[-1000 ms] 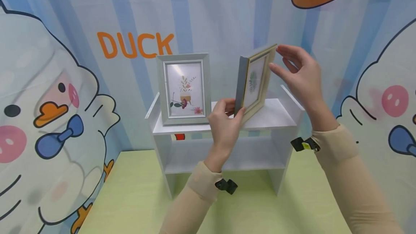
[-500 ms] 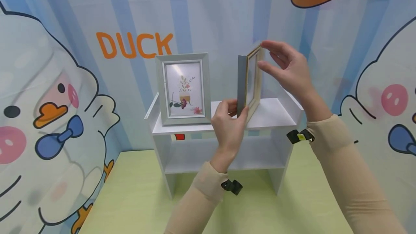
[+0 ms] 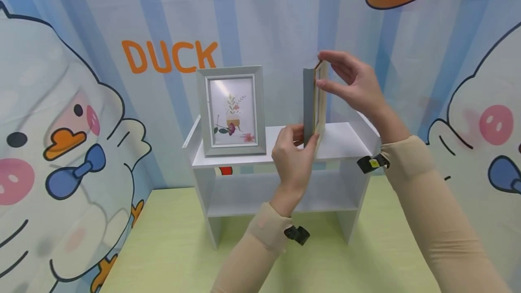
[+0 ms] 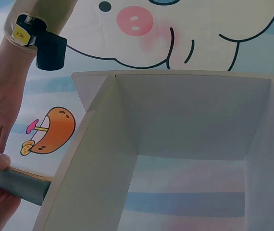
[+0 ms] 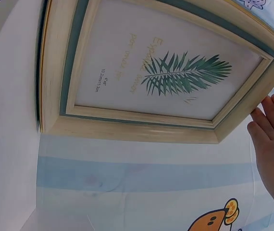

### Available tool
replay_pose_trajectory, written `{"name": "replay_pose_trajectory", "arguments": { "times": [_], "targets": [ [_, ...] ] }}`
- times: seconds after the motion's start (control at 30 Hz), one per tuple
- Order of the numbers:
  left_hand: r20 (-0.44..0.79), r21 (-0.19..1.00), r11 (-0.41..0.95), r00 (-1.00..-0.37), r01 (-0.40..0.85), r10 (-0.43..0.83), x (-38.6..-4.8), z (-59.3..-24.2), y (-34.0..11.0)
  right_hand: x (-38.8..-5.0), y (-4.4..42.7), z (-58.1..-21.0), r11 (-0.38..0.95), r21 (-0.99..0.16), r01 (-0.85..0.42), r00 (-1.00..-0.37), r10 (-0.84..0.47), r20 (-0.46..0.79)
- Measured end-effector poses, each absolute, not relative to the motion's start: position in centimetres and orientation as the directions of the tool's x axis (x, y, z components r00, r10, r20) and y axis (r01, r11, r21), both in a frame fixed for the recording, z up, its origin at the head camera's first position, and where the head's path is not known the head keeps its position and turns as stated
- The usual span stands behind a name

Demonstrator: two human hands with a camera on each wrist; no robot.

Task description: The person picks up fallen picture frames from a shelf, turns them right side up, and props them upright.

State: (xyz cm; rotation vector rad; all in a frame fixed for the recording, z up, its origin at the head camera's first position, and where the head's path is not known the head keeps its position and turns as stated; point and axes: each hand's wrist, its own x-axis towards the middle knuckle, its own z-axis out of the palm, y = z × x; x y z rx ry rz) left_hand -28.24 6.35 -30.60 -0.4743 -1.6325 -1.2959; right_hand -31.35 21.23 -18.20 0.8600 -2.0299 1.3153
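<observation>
In the head view my left hand (image 3: 294, 159) pinches the lower near edge of a picture frame (image 3: 309, 103), thumb on its front side. The frame stands nearly edge-on above the right part of the white shelf's top. Its front, with a cream border and a green leaf print, shows in the right wrist view (image 5: 166, 72). My right hand (image 3: 354, 85) is at the upper end; its rather straight fingers touch the frame's edge in the right wrist view. Left of it, a grey picture frame (image 3: 201, 116) with a flower-pot print stands upright on the shelf.
The white two-tier shelf (image 3: 281, 193) has raised side panels and stands on a pale green table (image 3: 171, 238). Behind hangs a blue-striped curtain (image 3: 281, 21) with duck drawings and orange lettering.
The held picture frame has turned more edge-on to the head view, hiding its print there. My right hand has moved left with its far edge; my left hand has shifted slightly right.
</observation>
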Motion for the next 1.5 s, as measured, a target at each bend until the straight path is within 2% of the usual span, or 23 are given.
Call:
{"name": "replay_pose_trajectory", "arguments": {
  "times": [0.27,0.53,0.93,1.13,1.23,1.5],
  "targets": [
    [0.875,0.483,0.376,-0.432,0.791,-0.218,-28.2,-31.0,6.6,-28.8,20.1,-17.2,0.378,-0.484,-0.789,-0.593,-0.261,0.762],
    [0.885,0.466,0.366,-0.430,0.806,-0.180,-28.0,-31.0,6.8,-30.1,20.7,-17.4,0.415,-0.438,-0.797,-0.574,-0.296,0.764],
    [0.889,0.458,0.336,-0.433,0.823,-0.150,-28.1,-31.4,6.8,-28.5,20.2,-16.8,0.458,-0.391,-0.798,-0.556,-0.309,0.772],
    [0.867,0.498,0.276,-0.468,0.822,-0.171,-28.4,-31.8,6.0,-30.4,21.2,-17.4,0.471,-0.372,-0.800,-0.548,-0.320,0.772],
    [0.855,0.516,0.297,-0.502,0.803,-0.130,-28.6,-32.0,5.7,-31.3,21.8,-17.6,0.476,-0.378,-0.794,-0.556,-0.317,0.769],
    [0.842,0.524,0.323,-0.537,0.788,-0.057,-28.5,-32.0,5.9,-29.3,21.1,-17.0,0.420,-0.413,-0.808,-0.559,-0.327,0.762]
  ]
}}
